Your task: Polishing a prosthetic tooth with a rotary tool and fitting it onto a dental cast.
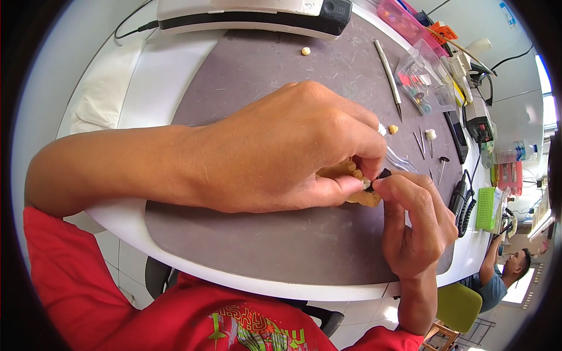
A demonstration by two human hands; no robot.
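- Nearest: a red fabric shirt [175, 310] with green and orange lettering printed across it.
- The left hand [298, 152] grips a yellow, tooth-bearing model [366, 198] above the bench; fingers cover most of it, so its direction and long axis cannot be told.
- The right hand [418, 222] pinches a small black piece [383, 174] at the model's right side.
- Beneath: a grey-brown mat [263, 248] on a white bench [167, 64].
- Far right: a person in blue-grey [494, 286].

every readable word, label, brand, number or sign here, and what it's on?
Red shirt: orange and green lettering; wording not copied here.
White-and-black machine: marking on its dark panel, too small to read.
Blue wall sticker: too small to read.
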